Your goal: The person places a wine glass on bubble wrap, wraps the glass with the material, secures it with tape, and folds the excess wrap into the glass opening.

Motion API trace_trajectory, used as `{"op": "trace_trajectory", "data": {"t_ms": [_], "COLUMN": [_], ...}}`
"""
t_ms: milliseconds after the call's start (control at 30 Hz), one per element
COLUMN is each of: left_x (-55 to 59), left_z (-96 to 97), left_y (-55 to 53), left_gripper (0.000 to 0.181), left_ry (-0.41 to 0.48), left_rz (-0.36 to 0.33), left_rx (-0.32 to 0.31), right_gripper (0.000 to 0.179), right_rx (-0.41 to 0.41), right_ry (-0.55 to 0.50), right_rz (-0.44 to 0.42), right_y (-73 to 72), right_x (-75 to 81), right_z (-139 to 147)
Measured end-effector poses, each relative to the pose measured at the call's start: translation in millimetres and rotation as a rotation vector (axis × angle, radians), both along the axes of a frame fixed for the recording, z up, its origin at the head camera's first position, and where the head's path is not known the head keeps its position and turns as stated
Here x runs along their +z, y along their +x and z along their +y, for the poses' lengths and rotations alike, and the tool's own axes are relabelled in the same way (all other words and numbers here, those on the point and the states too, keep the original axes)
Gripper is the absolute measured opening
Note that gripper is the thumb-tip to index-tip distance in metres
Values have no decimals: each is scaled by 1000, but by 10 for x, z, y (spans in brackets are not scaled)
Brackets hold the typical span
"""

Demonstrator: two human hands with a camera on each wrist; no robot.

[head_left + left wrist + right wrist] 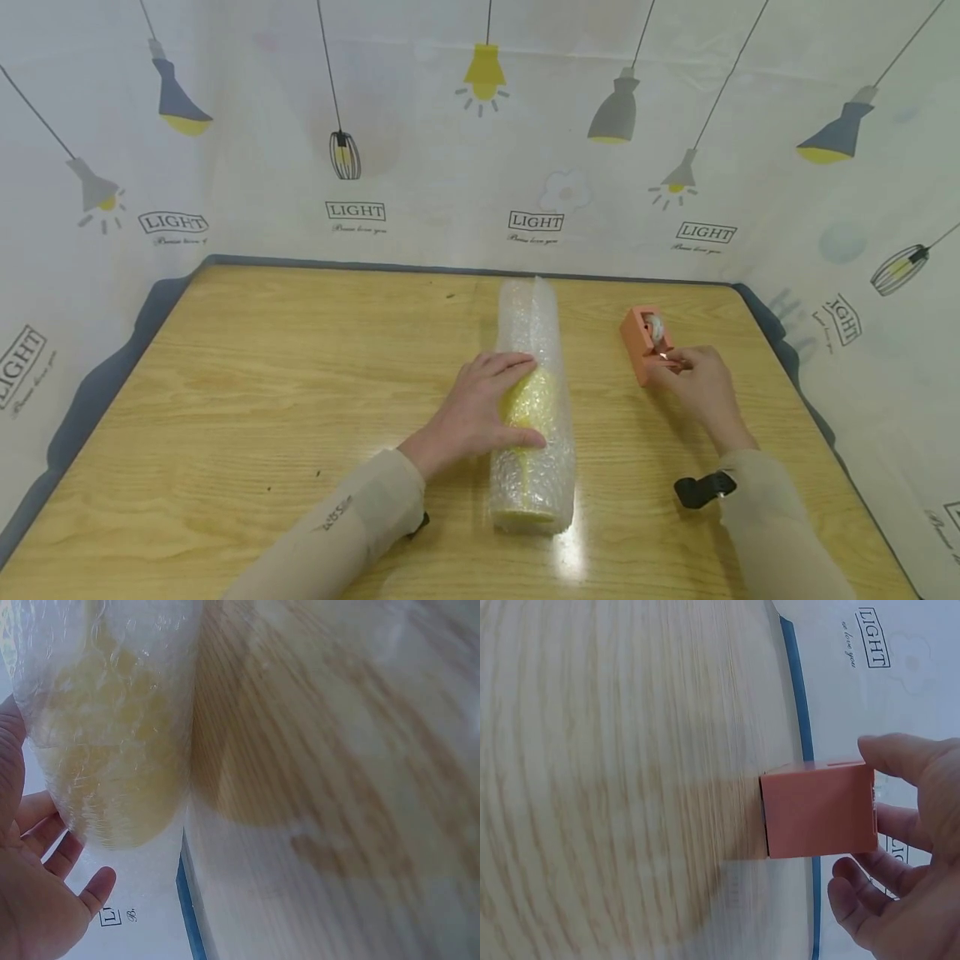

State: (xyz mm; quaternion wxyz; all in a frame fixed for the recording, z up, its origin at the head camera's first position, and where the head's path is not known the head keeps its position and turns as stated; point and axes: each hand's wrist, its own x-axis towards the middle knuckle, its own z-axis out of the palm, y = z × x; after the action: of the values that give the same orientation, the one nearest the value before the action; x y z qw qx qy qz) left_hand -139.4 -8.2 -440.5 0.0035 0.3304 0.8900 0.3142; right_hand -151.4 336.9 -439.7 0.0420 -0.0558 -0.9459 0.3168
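Note:
A long bundle of bubble wrap [531,492], yellow showing through it, lies lengthwise on the wooden table. My left hand [480,400] rests against its left side, thumb and fingers spread apart over the top. In the left wrist view, relaxed fingers [64,851] lie beside the end of the bundle [124,772], the little finger standing off it. An orange tape dispenser [637,343] with a clear tape roll [655,327] stands to the right. My right hand [701,387] grips its near, cutter end; in the right wrist view the thumb touches the dispenser's [821,814] upper corner.
The wooden table [300,358] has a dark blue edge [375,266] at the back. White cloth walls [420,167] printed with lamps and "LIGHT" surround it on three sides. Black straps [705,489] sit at both wrists.

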Motion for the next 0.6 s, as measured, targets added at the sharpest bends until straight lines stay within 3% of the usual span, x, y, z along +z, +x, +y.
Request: {"op": "trace_trajectory", "data": {"t_ms": [300, 600], "left_x": [-22, -11], "left_z": [1, 0], "left_y": [2, 5], "left_gripper": [104, 104], "left_ry": [4, 5], "left_rz": [4, 4], "left_rx": [1, -2], "right_gripper": [30, 19], "right_rx": [-36, -50], "right_ry": [41, 132], "right_rz": [151, 177], "right_y": [10, 9], "right_x": [3, 63], "right_z": [-121, -243]}}
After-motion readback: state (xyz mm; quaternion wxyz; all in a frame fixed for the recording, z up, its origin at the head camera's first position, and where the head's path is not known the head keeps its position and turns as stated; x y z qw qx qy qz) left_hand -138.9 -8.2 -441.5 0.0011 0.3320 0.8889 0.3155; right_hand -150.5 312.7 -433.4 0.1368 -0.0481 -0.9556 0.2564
